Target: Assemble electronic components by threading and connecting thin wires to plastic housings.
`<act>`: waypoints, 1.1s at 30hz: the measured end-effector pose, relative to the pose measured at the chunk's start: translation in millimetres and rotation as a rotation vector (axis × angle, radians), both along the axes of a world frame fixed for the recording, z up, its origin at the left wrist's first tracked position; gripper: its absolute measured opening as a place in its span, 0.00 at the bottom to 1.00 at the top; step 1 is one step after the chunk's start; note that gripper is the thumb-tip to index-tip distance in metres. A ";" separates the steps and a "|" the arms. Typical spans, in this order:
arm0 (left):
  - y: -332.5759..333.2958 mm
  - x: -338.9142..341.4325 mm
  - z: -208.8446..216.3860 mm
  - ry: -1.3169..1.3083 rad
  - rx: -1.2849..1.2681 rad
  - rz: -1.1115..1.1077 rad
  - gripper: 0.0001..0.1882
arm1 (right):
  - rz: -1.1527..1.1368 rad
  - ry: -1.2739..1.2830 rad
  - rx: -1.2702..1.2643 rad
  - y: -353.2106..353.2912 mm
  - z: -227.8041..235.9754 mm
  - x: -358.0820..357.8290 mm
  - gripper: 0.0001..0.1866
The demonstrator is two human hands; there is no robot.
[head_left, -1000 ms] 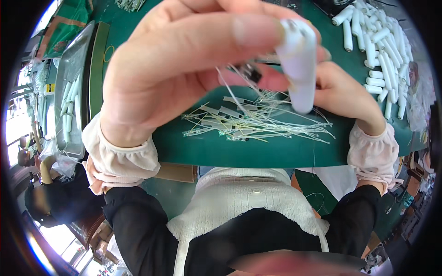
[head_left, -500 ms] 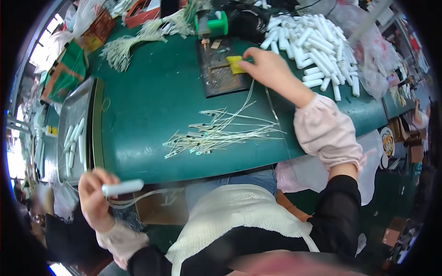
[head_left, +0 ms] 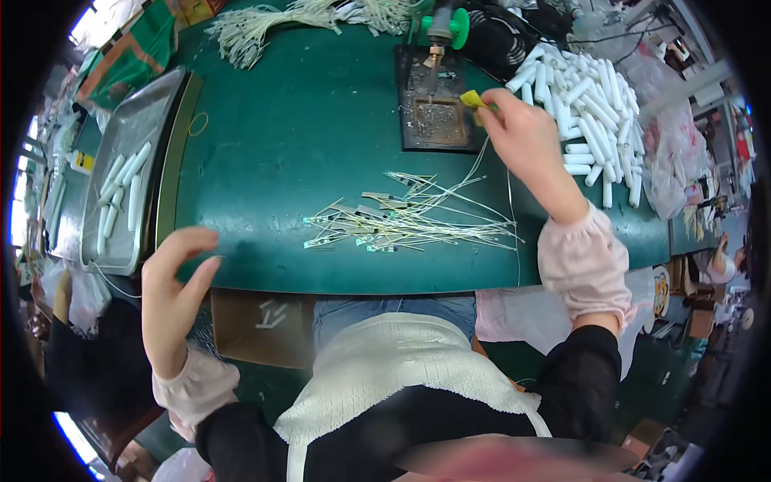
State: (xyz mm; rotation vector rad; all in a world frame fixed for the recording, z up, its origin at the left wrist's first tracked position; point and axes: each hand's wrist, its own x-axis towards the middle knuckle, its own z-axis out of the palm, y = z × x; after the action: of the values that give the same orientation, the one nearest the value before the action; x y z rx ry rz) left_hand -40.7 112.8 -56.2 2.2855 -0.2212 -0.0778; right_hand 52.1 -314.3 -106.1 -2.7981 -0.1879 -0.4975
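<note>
My left hand (head_left: pixel 178 297) hangs just off the near left edge of the green table. Its thumb and fingers are apart and nothing is between them. My right hand (head_left: pixel 526 140) pinches a small yellow sponge (head_left: pixel 471 99) beside a dark, stained metal plate (head_left: pixel 408 132) with a square recess. Over that plate points a soldering iron (head_left: pixel 434 58), with a green spool (head_left: pixel 458 29) next to it. A loose bundle of thin white wires (head_left: pixel 450 229) with small circuit pieces at their ends lies mid-table, below my right hand.
White cylinders (head_left: pixel 594 116) are heaped at the back right. A metal tray (head_left: pixel 151 100) with several white cylinders stands on the left. More white wires (head_left: pixel 249 36) lie at the back. A cardboard box (head_left: pixel 249 341) holding small white pieces sits below the table's front edge.
My left hand has let go of the white cylinder with wires that it held, and its fingers have spread. The right hand still pinches the sponge. The view has shifted.
</note>
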 end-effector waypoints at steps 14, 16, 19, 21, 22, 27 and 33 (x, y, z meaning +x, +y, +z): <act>-88.3 58.2 -11.2 -0.111 0.093 -0.609 0.10 | 0.421 -0.294 -0.490 41.8 12.9 -18.5 0.06; -86.3 62.9 -11.1 -0.095 0.096 -0.607 0.10 | 0.431 -0.145 -0.282 34.9 5.3 -15.1 0.05; -87.0 65.4 -10.6 -0.129 0.107 -0.598 0.10 | 0.246 0.107 0.019 24.8 22.8 6.9 0.07; -90.0 67.7 -9.8 -0.130 0.108 -0.601 0.10 | 0.214 0.172 0.132 20.3 30.7 21.4 0.08; -91.5 68.3 -9.8 -0.128 0.108 -0.604 0.10 | 0.231 0.233 0.194 19.2 33.5 24.6 0.08; -90.0 70.4 -8.9 -0.125 0.087 -0.601 0.10 | 0.260 0.459 0.329 27.8 43.5 18.6 0.08; -97.1 74.4 -3.9 -0.107 0.108 -0.627 0.11 | 0.240 0.239 0.057 25.8 18.7 18.3 0.11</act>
State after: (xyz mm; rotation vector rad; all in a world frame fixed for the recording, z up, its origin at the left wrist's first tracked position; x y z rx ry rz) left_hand 33.7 15.7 -60.1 2.2456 -1.0028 -0.2943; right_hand 70.4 -288.5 -87.4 -2.7007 -0.4421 -0.1093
